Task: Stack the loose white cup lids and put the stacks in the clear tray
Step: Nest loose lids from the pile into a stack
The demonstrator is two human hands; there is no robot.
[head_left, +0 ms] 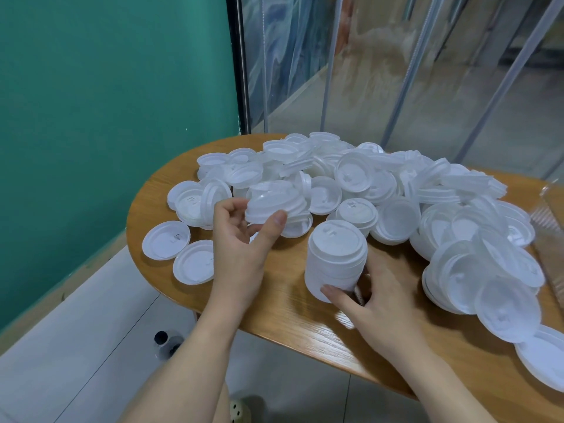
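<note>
While the left hand (241,236) is reaching forward with its palm turned inward, its thumb and curled fingers are pinching a small stack of lids (274,203) and holding it tilted just above the wooden table (293,306), at the near edge of the big heap of loose white lids (381,178). Beside it, the right hand (378,297) is lying low over the tabletop, thumb and fingers wrapping the base of a taller upright lid stack (335,264) that is standing on the wood. At the far right edge, the clear tray (549,221) is sitting just beside the heap, only partly in view.
</note>
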